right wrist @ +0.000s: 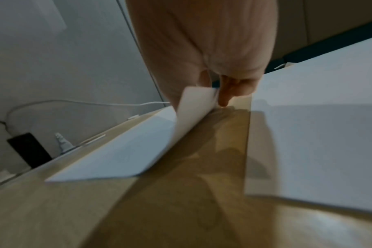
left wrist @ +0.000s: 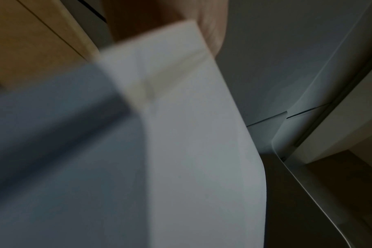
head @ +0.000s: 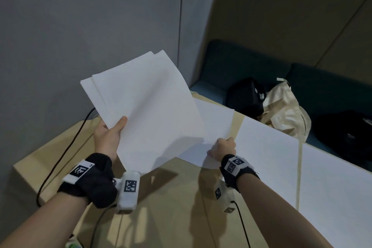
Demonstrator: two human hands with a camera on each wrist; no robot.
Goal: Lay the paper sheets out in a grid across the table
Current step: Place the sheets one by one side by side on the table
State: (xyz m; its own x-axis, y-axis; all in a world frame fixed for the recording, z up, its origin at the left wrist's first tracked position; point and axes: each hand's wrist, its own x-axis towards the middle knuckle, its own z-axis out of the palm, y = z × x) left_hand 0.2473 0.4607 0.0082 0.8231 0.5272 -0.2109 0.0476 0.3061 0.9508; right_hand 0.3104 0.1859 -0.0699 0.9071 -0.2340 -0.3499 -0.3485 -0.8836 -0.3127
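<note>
A pale wooden bench (head: 173, 203) meets a grey wall (head: 90, 26). Left hand (head: 107, 139) fingers grip the raised paper stack (head: 149, 106); right hand (head: 223, 148) fingers pinch a sheet (head: 213, 127) whose far part lies flat on the bench beyond them.

This looks like an office meeting booth — a light wood table (head: 167, 197) set into a corner of grey panelled wall (head: 90, 26). Behind the table runs a teal upholstered bench (head: 231, 62) carrying a black bag (head: 244, 96) and a cream tote (head: 285, 106) — a black cable (head: 66, 147) trails off the table's left edge.
</note>
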